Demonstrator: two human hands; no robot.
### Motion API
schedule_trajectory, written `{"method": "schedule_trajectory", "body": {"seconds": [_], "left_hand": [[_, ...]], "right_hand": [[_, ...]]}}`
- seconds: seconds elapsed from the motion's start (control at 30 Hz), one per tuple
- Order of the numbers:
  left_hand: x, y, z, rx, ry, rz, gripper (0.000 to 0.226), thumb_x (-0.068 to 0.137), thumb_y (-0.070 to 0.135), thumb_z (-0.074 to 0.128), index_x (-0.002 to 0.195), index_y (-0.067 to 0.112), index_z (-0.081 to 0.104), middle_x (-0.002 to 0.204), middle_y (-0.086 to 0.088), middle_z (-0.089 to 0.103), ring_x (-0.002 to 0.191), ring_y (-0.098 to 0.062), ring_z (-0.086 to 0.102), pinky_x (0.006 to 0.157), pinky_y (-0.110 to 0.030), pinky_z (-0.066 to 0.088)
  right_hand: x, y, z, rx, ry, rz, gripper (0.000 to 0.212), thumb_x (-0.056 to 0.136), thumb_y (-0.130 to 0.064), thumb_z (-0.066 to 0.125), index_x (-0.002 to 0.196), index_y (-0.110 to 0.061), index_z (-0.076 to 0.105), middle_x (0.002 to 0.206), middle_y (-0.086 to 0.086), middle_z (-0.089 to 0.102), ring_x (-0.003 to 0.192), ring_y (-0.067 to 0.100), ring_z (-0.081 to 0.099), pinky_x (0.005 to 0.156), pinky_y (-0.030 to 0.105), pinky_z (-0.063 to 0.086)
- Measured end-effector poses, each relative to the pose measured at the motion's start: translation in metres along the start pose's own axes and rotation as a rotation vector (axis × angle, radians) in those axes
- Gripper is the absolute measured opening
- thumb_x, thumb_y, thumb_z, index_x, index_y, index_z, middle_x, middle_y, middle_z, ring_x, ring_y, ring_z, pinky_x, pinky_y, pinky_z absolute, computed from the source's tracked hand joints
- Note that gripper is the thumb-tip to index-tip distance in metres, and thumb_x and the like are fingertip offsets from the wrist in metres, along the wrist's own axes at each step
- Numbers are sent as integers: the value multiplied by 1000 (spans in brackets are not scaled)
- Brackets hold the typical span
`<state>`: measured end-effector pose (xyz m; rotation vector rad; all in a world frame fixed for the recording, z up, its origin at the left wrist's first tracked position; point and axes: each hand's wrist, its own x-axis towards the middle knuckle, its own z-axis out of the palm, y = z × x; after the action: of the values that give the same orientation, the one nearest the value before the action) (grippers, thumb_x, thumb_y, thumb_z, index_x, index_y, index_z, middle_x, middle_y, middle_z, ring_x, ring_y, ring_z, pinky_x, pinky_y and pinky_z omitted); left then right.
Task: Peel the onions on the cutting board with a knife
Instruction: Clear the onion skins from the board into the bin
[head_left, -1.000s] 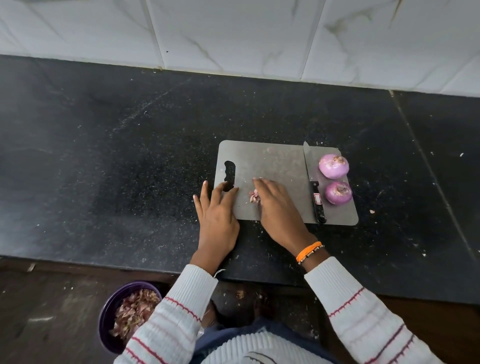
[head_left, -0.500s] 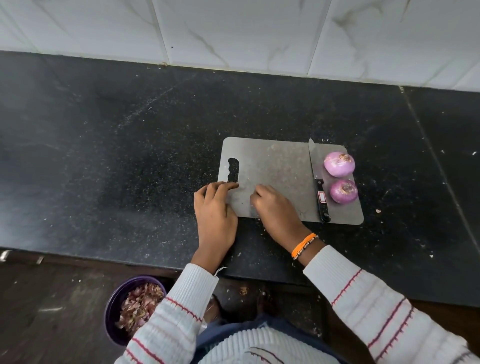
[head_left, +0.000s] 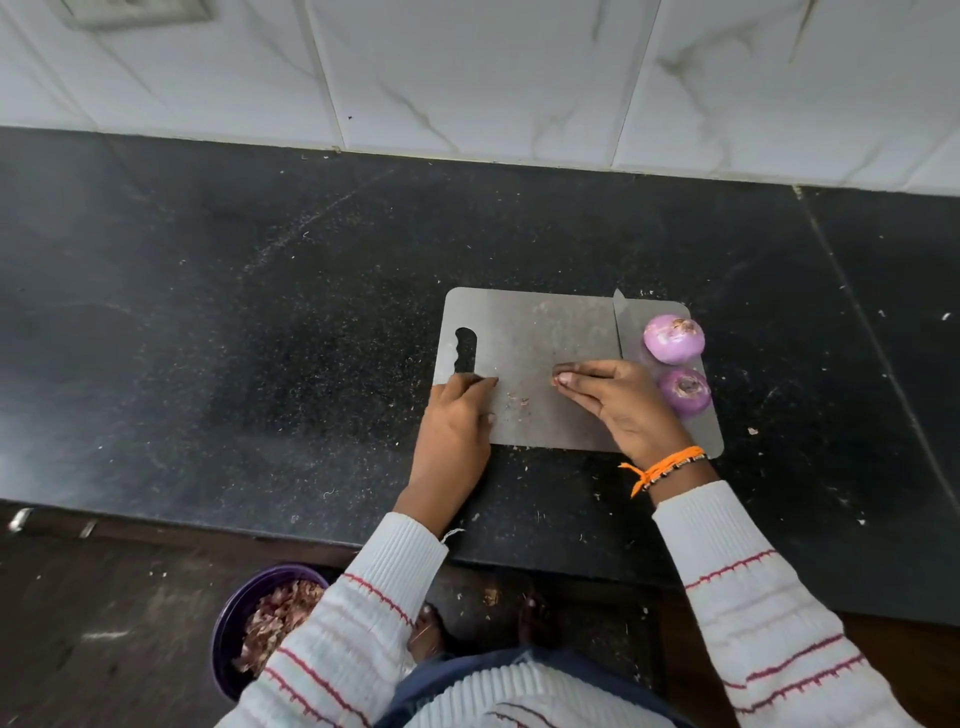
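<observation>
A black speckled stone counter (head_left: 260, 322) is being seen from above, running up to a white marbled tile wall at the back. A seam is being shown across its right part. A grey cutting board (head_left: 540, 327) is lying flat on the counter, right of centre, with its handle slot toward the left. Small pale crumbs and bits of onion skin (head_left: 751, 431) are lying scattered on the dark surface around the board. Below the counter's front edge, a purple bowl (head_left: 234, 618) of peelings is sitting on the floor (head_left: 104, 623).
</observation>
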<state>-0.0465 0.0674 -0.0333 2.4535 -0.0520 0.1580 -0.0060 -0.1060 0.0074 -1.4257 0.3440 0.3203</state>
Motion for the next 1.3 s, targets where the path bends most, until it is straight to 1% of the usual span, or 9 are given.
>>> {"method": "schedule_trajectory", "body": {"seconds": [0.13, 0.3, 0.37, 0.43, 0.5, 0.8, 0.93, 1.07, 1.3], "left_hand": [[8, 9, 6, 10, -182, 93, 42, 91, 0, 47, 132, 11, 51, 142, -11, 44, 132, -28, 38, 109, -36, 33], [6, 21, 9, 306, -429, 204, 59, 92, 0, 37, 145, 23, 29, 156, 4, 20, 143, -12, 16, 112, -28, 26], [3, 23, 8, 310, -371, 223, 47, 92, 4, 41, 137, 17, 45, 147, -3, 39, 135, -21, 36, 105, -35, 39], [3, 24, 10, 310, -285, 263, 30, 84, 3, 49, 109, 6, 66, 114, -14, 63, 106, -33, 57, 79, -45, 53], [5, 26, 10, 355, -271, 239, 18, 77, -2, 57, 91, 4, 66, 91, -11, 61, 87, -31, 57, 65, -43, 52], [10, 35, 19, 326, -133, 186, 11, 78, -7, 54, 83, 2, 57, 81, -13, 56, 76, -31, 52, 55, -42, 47], [4, 42, 9, -140, 138, -202, 19, 78, -8, 55, 80, 9, 64, 72, 7, 61, 67, 0, 57, 67, -13, 45], [-16, 44, -17, -853, 243, -641, 22, 86, -6, 57, 84, 14, 63, 72, 0, 61, 69, -10, 58, 71, -20, 52], [-89, 4, -76, -1370, 489, -836, 24, 88, -11, 47, 86, 8, 62, 61, 4, 66, 61, -3, 62, 60, -11, 52]], "right_hand": [[-8, -1, -8, 67, -1, 11, 13, 81, 11, 59, 86, 0, 65, 87, 12, 68, 87, 19, 66, 82, 23, 55], [-13, 0, -14, 95, -16, 9, 14, 81, 11, 58, 86, 0, 66, 87, 11, 68, 86, 17, 66, 82, 22, 54], [-14, -3, -18, 77, -14, 4, 15, 81, 11, 59, 85, -1, 66, 87, 11, 68, 86, 17, 66, 81, 22, 54], [-13, -5, -20, 60, -18, 2, 15, 81, 11, 59, 86, -1, 66, 88, 11, 68, 86, 18, 66, 80, 21, 55], [-13, -6, -22, 45, -29, 7, 15, 80, 11, 60, 85, -1, 66, 88, 12, 68, 86, 19, 66, 81, 22, 55], [-11, -4, -25, 149, -124, 89, 15, 82, 13, 56, 84, 2, 65, 77, 9, 70, 76, 14, 68, 75, 19, 56], [-11, -5, -17, 378, -207, 215, 28, 85, 15, 49, 71, 1, 69, 68, 7, 72, 69, 12, 70, 68, 17, 57], [-16, -10, 7, 486, -294, 325, 38, 86, 13, 47, 62, 1, 73, 69, 11, 72, 68, 14, 71, 63, 19, 57], [-57, 10, 94, 456, -508, 480, 35, 86, 13, 47, 65, 3, 72, 71, 11, 71, 68, 14, 70, 64, 19, 57]]}}
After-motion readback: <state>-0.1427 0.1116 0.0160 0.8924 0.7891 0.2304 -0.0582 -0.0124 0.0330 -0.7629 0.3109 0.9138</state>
